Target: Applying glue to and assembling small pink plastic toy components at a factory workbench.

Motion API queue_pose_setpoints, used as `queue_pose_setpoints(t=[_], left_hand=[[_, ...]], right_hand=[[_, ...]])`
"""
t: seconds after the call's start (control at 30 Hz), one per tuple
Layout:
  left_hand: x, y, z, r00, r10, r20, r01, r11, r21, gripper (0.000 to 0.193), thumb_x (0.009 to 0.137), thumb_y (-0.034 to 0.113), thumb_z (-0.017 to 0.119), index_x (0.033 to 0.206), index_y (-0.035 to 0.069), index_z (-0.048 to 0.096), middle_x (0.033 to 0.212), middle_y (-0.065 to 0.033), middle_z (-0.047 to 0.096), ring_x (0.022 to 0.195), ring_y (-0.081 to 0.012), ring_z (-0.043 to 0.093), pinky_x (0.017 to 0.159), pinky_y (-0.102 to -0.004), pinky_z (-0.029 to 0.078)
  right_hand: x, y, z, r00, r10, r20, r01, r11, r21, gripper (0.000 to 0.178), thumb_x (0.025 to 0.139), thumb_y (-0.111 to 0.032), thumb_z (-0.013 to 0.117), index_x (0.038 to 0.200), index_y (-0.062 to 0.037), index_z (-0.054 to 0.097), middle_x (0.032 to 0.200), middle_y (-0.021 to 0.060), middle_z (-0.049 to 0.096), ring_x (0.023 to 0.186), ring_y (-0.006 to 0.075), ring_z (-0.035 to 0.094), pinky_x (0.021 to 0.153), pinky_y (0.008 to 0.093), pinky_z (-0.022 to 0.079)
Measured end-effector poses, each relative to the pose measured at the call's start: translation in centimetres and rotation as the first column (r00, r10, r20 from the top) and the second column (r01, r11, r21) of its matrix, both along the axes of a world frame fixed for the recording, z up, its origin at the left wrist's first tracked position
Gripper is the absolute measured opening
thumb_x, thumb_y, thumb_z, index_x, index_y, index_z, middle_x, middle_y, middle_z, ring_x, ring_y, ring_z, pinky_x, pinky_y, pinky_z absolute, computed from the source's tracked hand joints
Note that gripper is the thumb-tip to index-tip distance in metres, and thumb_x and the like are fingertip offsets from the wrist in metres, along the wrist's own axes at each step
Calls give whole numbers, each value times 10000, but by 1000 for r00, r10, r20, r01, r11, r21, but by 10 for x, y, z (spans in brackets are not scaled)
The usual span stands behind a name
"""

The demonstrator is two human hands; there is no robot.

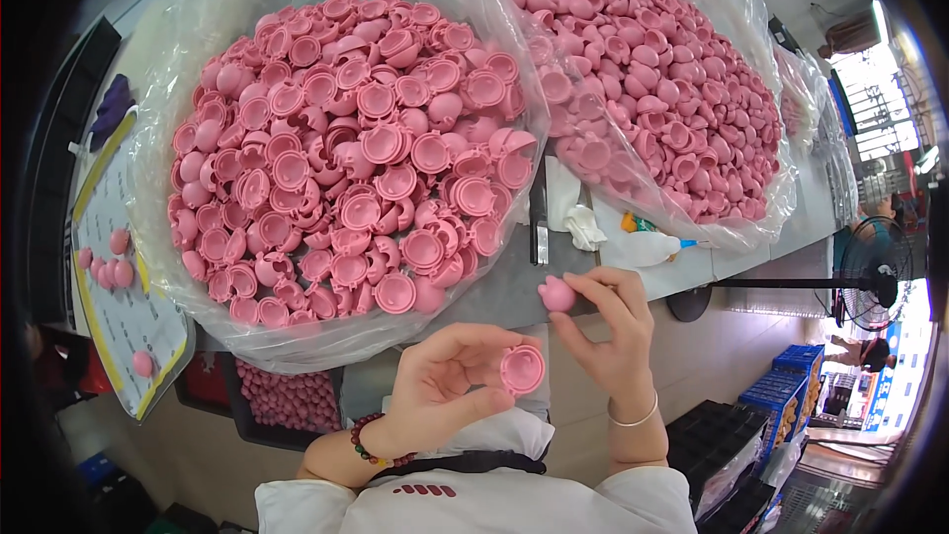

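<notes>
Between the fingers and thumb of my left hand (445, 371) is a pink plastic half shell (522, 370), its round hollow side showing. My right hand (611, 326) pinches a pink rounded shell with small ear-like bumps (557, 294), its outer side showing. The two pieces are apart, both held in the air in front of the table's near edge. Just beyond my hands, a big clear plastic bag (267, 351) lies spread open around a heap of pink half shells (346, 158). Many of those lie hollow side up.
A second clear bag with pink shells (652, 79) stands at the right. Near it lie a white squeeze bottle (647, 248) and crumpled white tissue (583, 227). A board with yellow edges (148, 321) holds several pink pieces at left. Below is a dark crate of pink balls (287, 400); a fan (875, 282) stands right.
</notes>
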State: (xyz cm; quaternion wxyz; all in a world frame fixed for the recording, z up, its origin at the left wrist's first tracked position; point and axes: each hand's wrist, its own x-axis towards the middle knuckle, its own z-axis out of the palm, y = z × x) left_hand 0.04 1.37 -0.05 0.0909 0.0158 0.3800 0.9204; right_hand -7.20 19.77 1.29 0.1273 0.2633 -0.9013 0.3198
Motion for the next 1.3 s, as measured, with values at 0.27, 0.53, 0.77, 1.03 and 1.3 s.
queue_pose_setpoints(t=[0.27, 0.53, 0.77, 1.03, 1.3], left_hand=[[1, -3, -4, 993, 96, -68, -104, 988, -113, 412, 712, -39, 610, 1084, -45, 434, 1103, -206, 500, 987, -211, 529, 840, -309, 440], [0, -4, -2, 984, 35, -176, -86, 954, -287, 396, 680, -26, 653, 1053, -61, 524, 1086, -202, 518, 943, -206, 550, 799, -293, 464], [-7, -5, -3, 936, 43, -350, -199, 883, -425, 468, 627, 15, 715, 1051, -60, 531, 1089, -198, 523, 938, -208, 551, 801, -303, 449], [-8, -1, -6, 950, 126, -287, -224, 914, -339, 458, 573, 23, 743, 988, -62, 571, 971, -176, 594, 846, -192, 578, 735, -274, 458], [-9, -8, -8, 952, 39, -303, -139, 938, -317, 424, 580, 55, 746, 964, -34, 590, 943, -184, 597, 810, -199, 586, 727, -270, 455]], right_hand=[[-2, -10, 14, 992, 122, 23, -118, 984, -137, 345, 498, -35, 720, 822, -27, 601, 773, 69, 536, 653, 188, 513, 572, 264, 420], [5, -18, 19, 911, 411, 17, -392, 880, -266, 329, 483, -77, 749, 782, -48, 613, 732, 22, 535, 621, 147, 487, 520, 236, 369], [18, -17, 15, 927, 330, -179, -354, 927, -124, 322, 494, -64, 745, 783, -69, 603, 702, 1, 524, 578, 136, 477, 512, 245, 364], [16, 26, -12, 860, -218, -461, 88, 954, -288, 200, 728, -153, 585, 841, -7, 506, 755, 58, 475, 676, 168, 435, 601, 260, 350], [-28, 36, -19, 938, -335, -92, 261, 854, -451, 303, 757, -125, 544, 1007, 38, 491, 876, 55, 472, 742, 114, 425, 654, 230, 354]])
